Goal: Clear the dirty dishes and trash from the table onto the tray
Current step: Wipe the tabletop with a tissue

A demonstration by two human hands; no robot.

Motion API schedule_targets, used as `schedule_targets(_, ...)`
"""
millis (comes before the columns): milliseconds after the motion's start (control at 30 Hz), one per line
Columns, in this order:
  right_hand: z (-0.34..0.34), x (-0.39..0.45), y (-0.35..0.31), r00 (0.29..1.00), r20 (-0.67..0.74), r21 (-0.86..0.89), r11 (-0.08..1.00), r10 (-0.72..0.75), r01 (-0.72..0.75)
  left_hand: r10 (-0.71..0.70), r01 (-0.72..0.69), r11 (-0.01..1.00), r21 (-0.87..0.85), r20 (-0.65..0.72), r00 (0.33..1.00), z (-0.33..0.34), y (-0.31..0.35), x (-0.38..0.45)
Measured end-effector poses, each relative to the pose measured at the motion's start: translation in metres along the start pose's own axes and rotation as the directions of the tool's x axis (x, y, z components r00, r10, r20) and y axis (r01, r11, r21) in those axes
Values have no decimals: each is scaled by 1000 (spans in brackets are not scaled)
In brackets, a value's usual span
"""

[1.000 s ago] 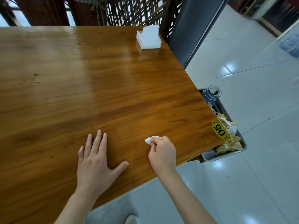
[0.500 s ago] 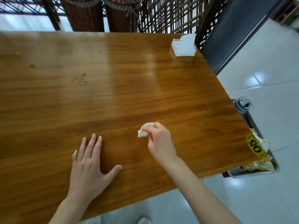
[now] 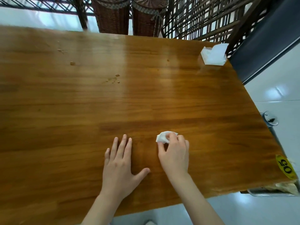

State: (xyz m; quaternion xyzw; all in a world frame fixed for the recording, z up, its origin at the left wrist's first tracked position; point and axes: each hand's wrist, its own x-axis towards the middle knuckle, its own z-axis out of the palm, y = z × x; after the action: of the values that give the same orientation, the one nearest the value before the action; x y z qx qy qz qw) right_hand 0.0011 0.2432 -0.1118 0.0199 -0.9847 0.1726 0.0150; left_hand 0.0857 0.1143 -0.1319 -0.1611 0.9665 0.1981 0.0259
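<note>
Crumpled white tissue (image 3: 164, 137) sits on the wooden tabletop (image 3: 162, 98), toward its near edge and a little right of centre, pinched under my right hand (image 3: 175, 153), whose thumb and fingertips are curled onto the wad. My left hand (image 3: 121, 166) lies flat on the wood just left of it, palm down, fingers straight and together, thumb spread toward the right hand, gripping nothing. I see small crumbs and wet spots (image 3: 114, 79) scattered farther out on the left half of the tabletop. At the far right corner stands a white napkin pack (image 3: 214, 54). A yellow oval sticker (image 3: 286, 166) reading 05 is stuck at the near right corner. Past that right edge, lower down, I make out part of a metal tray (image 3: 269, 192) with crumpled yellowish wrappers (image 3: 284, 186) in it, and a stack of cups (image 3: 269, 120) farther along its length; most of the tray is hidden by the tabletop. Beyond the far edge are two wicker chair backs (image 3: 129, 15) and a dark lattice screen (image 3: 203, 18). Pale glossy floor tiles (image 3: 276, 88) run along the right.
</note>
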Motion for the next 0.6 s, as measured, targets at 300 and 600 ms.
schedule_targets(300,3,-11,-33,987,93,59,990,-130,125,3,-3,999,-40,13,1000,4,-5,-2)
schedule_targets(600,11,-38,-67,835,278,210,879,-474,429,49,-45,994,-99,42,998,-12,-31,14)
